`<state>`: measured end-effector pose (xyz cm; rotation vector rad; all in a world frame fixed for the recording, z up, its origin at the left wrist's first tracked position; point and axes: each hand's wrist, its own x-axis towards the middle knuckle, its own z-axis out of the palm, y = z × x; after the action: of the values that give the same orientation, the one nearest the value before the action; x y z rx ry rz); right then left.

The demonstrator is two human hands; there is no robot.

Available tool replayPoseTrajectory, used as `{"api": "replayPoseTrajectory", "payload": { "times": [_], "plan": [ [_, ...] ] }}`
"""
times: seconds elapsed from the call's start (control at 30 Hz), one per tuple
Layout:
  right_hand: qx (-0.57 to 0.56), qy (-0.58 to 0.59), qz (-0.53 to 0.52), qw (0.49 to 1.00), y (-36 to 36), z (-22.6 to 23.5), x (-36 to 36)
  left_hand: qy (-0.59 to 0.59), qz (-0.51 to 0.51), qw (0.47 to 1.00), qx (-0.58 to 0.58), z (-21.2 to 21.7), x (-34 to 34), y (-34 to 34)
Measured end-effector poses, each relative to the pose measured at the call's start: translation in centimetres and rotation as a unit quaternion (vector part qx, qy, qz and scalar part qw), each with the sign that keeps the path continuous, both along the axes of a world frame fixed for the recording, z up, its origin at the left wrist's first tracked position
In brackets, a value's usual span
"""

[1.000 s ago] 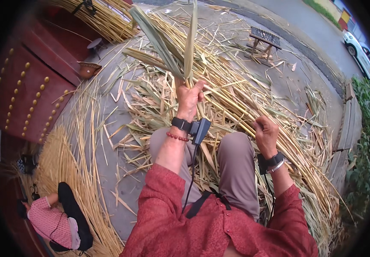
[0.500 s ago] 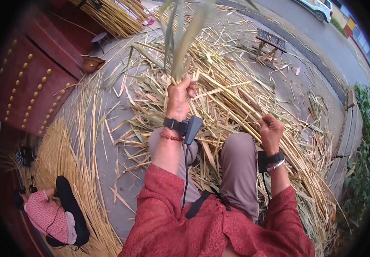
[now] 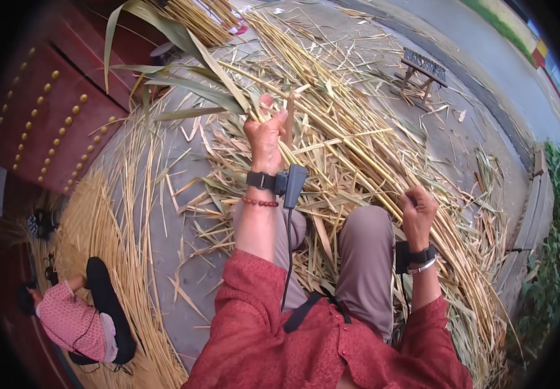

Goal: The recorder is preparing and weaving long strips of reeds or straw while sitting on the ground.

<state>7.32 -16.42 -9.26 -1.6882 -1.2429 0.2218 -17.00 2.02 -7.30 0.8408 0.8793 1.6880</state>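
Gripping a leafy green stalk point(image 3: 183, 61), the left hand point(image 3: 265, 133) is raised above the reed pile point(image 3: 371, 149). The right hand point(image 3: 418, 211) is fisted around a thin reed.

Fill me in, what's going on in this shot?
A person sits on paved ground amid a big pile of dry yellow reed stalks. The left hand is raised, gripping a bunch of green-leaved stalks whose leaves fan up and to the left. The right hand is closed in a fist low over the pile; what it grips is unclear. A small wooden bench stands beyond the pile. Another person in pink sits at lower left.
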Motion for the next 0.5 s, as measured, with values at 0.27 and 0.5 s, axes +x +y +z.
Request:
{"api": "replayPoseTrajectory", "payload": {
  "times": [0.27,0.5],
  "plan": [
    [-0.036,0.035,0.058,0.997,-1.3,1.3,-1.0,0.047,-0.191,0.979,-0.045,-0.1,-0.3,-0.6],
    [-0.095,0.119,0.106,0.983,-2.0,2.9,-0.4,-0.182,-0.267,0.946,0.017,0.1,-0.5,-0.7]
  ]
}}
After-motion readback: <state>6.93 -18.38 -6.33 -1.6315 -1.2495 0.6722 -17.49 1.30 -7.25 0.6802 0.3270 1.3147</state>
